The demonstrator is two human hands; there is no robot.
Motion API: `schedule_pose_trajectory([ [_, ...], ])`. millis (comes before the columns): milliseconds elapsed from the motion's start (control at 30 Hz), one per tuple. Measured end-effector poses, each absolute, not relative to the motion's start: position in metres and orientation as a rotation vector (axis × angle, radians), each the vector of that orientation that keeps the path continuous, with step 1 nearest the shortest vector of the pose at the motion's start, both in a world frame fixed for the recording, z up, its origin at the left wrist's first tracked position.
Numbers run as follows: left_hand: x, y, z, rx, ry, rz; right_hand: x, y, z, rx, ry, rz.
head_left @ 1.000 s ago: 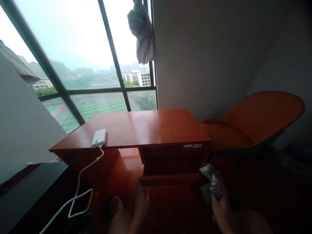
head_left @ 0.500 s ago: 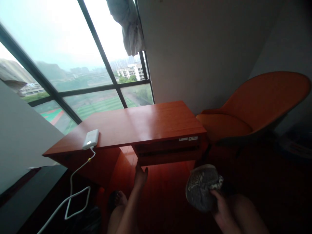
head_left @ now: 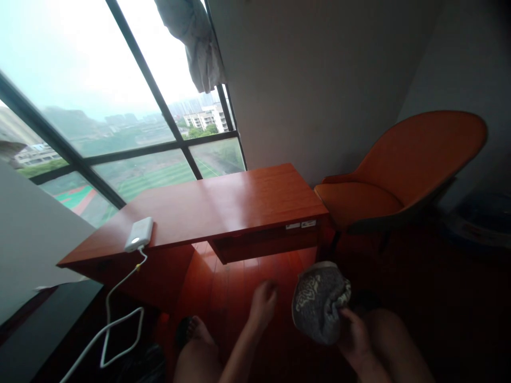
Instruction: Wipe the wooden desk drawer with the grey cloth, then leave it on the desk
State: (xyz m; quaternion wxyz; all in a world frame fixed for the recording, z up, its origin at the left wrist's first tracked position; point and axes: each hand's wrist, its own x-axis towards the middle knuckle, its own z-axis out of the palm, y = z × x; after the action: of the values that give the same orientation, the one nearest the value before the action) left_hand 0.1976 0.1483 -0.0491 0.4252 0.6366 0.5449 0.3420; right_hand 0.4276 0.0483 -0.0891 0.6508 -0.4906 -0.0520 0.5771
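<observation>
My right hand [head_left: 356,336] grips a bunched grey cloth [head_left: 319,306] with a pale scroll pattern, thumb on top, just in front of my right knee. The cloth hangs over the floor, apart from the desk [head_left: 223,205]. To its left, my left hand [head_left: 263,304] is raised with its fingers curled in, and no object shows in it. Under the desktop's right half is a drawer unit [head_left: 265,244], its front in shadow; my left hand is below it and does not touch it.
A white power bank [head_left: 139,234] lies at the desk's left front edge, its white cable [head_left: 124,277] looping down. An orange chair [head_left: 419,159] stands right of the desk. Behind is a large window [head_left: 131,154]. My left foot [head_left: 199,329] rests on the red wooden floor [head_left: 231,282].
My left hand has left the drawer's lower left corner and moved right toward the cloth, fingers curling. The drawer has slid in under the desktop. My right hand keeps the cloth.
</observation>
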Motion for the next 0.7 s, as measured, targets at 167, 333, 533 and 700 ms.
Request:
schedule_pose_trajectory([
  [167,0.250,0.102,-0.024,1.036,0.951,0.837,0.416,0.044,-0.087,-1.150,-0.196,1.379],
  [333,0.269,0.066,-0.045,0.503,0.686,0.846,0.397,0.037,-0.107,-1.389,-1.095,1.090],
  [533,0.253,0.046,-0.093,0.176,0.771,0.887,0.380,0.033,-0.117,-1.543,-1.472,0.844],
  [700,0.244,0.050,-0.102,0.231,0.867,1.114,0.372,0.035,-0.096,-1.696,-1.243,0.740],
])
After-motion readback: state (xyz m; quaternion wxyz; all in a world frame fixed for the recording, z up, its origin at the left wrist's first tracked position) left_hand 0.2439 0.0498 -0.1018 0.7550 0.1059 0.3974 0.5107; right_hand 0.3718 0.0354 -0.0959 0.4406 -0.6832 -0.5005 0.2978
